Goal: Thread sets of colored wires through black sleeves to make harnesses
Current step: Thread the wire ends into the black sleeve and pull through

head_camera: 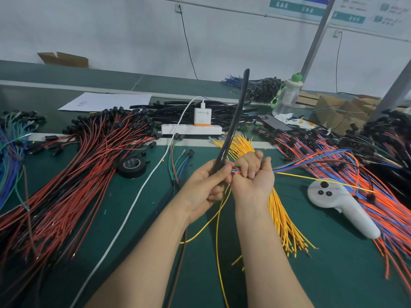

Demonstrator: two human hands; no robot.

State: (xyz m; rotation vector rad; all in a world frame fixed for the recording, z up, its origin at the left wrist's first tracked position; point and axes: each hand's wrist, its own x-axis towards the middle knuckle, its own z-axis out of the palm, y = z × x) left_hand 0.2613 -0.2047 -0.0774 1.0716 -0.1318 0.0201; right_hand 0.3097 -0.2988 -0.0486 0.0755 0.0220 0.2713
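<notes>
Feeding wire set [289, 166] into lower mouth of black sleeve [233, 123], centre of frame: sleeve gripped in left hand [204, 185], wire ends pinched in right hand [253, 176]. Next, likely: keep ends bunched, push through steadily.

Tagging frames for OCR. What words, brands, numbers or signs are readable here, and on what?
"GaNera" (last letters uncertain), with a lightning mark beside it: on the white and orange charger plugged into the power strip.
Handwritten marks on the white paper sheet: too small to read.
Wall posters: headings and print too blurred to read.
Nothing else legible.
</notes>
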